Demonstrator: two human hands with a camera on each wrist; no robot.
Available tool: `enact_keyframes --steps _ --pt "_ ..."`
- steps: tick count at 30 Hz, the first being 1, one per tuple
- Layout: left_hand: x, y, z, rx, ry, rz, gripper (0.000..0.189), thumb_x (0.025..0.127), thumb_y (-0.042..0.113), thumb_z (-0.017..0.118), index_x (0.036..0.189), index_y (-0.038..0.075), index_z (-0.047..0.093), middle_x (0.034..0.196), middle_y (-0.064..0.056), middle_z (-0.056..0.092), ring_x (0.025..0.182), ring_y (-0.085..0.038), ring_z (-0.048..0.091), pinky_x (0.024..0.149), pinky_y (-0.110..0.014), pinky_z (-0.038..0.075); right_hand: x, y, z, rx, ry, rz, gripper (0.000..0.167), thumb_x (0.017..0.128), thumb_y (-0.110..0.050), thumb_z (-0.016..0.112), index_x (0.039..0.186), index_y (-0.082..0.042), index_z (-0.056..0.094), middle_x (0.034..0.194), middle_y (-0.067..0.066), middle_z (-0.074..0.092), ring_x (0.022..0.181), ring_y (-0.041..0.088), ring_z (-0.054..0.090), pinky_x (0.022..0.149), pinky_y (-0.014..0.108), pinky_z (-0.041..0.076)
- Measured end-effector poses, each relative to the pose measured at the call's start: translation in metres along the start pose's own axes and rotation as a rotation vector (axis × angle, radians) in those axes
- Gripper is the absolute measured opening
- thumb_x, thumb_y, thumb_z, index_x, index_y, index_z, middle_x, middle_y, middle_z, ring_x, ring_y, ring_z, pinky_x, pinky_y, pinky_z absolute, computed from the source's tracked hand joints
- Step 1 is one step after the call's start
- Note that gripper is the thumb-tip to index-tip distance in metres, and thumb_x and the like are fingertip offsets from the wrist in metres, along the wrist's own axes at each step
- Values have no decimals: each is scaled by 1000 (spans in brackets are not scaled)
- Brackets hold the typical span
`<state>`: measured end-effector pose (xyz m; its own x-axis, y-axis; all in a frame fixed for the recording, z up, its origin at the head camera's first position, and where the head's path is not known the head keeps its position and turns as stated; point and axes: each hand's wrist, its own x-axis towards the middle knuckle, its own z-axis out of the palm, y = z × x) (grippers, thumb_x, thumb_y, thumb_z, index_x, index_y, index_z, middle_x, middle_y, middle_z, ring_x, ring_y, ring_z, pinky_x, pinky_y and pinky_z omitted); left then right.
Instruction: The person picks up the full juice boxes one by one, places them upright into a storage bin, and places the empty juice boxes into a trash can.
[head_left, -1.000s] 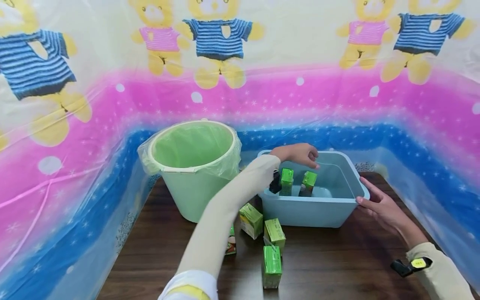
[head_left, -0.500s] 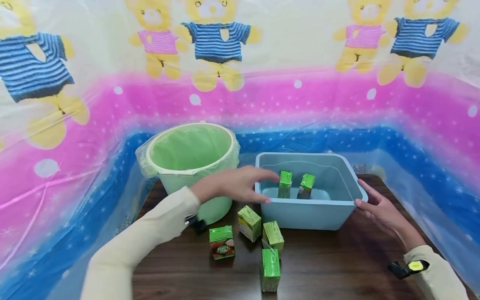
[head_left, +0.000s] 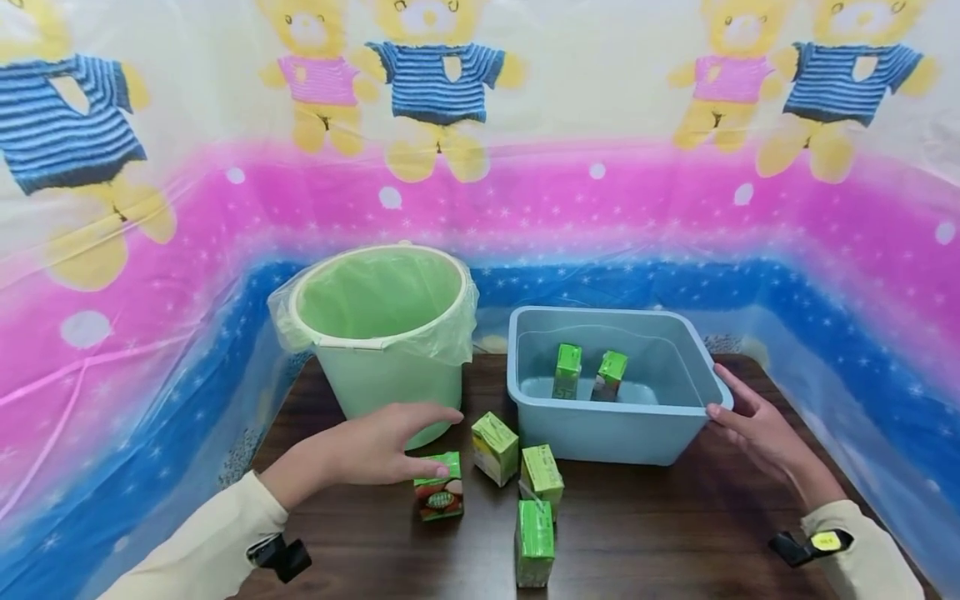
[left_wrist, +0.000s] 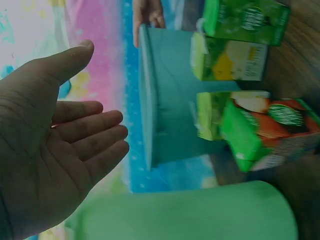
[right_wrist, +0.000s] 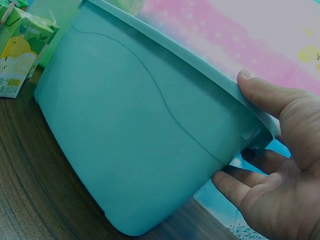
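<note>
My left hand (head_left: 367, 446) hovers with its fingers extended above a green-topped juice box (head_left: 439, 502) with a red-brown front. In the left wrist view the palm of that hand holds nothing, and the same box stands to its right. My right hand (head_left: 768, 437) grips the right front corner of a blue plastic bin (head_left: 600, 432). In the right wrist view its thumb lies on the bin's rim, with fingers curled beneath. Inside the bin stand two juice boxes, a left one (head_left: 567, 373) and a right one (head_left: 610, 375), both with green tops.
Left of the bin stands a pale green bucket (head_left: 397, 379) lined with a clear bag. Between them and nearer the front are two yellow-green juice boxes (head_left: 495, 450) and a green one (head_left: 535, 546), on the dark wooden table (head_left: 630, 533). A bear-patterned sheet surrounds the table.
My left hand has drawn back from over the bin, moving left and down to the box with the red-brown front. My right hand keeps its grip on the bin's corner.
</note>
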<state>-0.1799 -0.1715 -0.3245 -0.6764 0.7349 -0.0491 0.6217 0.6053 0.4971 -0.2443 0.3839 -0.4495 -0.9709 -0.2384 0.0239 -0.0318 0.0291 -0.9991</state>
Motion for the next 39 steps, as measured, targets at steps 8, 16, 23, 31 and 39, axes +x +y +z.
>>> enact_keyframes --steps 8,16,23,31,39 --pt "5 -39 35 -69 23 -61 68 99 40 67 152 5 44 151 -10 49 139 -29 46 109 -52 43 0 -1 1 39 -7 -6 80 105 -6 55 165 -27 6 167 24 -3 117 -2 60 92 25 55" --pt "21 -69 61 -91 -10 -109 70 97 37 71 151 0 44 141 -14 57 121 -26 59 96 -43 51 0 -2 2 25 11 -12 81 105 -7 56 165 -28 6 168 23 -4 117 -3 59 93 24 54" --pt "19 -86 82 -142 0 -111 55 95 27 74 140 2 55 97 6 60 75 -6 53 65 -27 45 0 3 2 -40 12 -3 80 106 -10 55 165 -29 5 165 29 -1 121 -2 57 93 23 54" --pt "18 -92 88 -160 27 -91 42 98 24 70 134 5 59 95 8 61 73 -4 54 64 -25 47 0 5 0 -11 12 -10 80 106 -8 55 165 -31 6 167 25 -2 124 1 56 94 23 53" --pt "17 -93 88 -161 37 -73 44 98 24 70 135 3 58 97 7 62 74 -2 55 65 -25 47 1 6 -1 -23 10 -8 79 106 -9 55 165 -32 6 167 25 -4 122 0 56 94 22 53"
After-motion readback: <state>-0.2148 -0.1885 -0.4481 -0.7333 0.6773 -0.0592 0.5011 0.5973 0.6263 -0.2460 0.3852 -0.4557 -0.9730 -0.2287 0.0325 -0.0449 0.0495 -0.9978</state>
